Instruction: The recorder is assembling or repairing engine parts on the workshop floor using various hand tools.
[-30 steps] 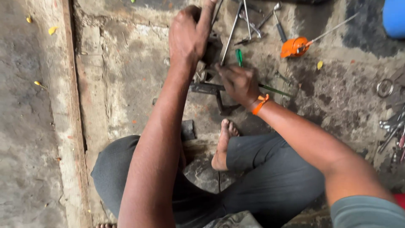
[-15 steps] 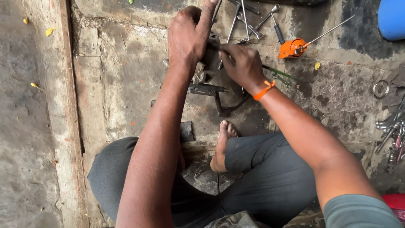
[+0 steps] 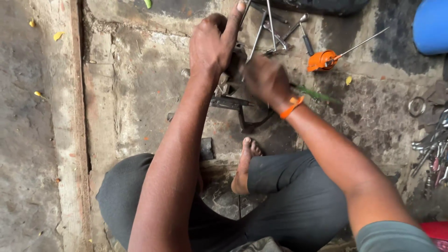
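My left hand (image 3: 212, 44) is closed around the top of a dark, greasy metal part (image 3: 229, 100) that stands on the concrete floor. The thumb points up. Just to its right my right hand (image 3: 266, 79) is blurred by motion, right against the same part. It wears an orange band (image 3: 291, 106) on the wrist. A thin green tool (image 3: 317, 94) sticks out to the right from under this hand, which seems closed on it. The part's upper end is hidden by both hands.
Several spanners (image 3: 270, 25) and an orange oil can (image 3: 322, 60) with a long spout lie beyond the hands. A blue container (image 3: 431, 25) stands far right. More tools (image 3: 434, 149) and a metal ring (image 3: 416, 106) lie at right. My bare foot (image 3: 245, 163) rests below the part.
My right hand has moved up and left, from below the part to beside my left hand, and is now blurred. My left hand has kept its grip.
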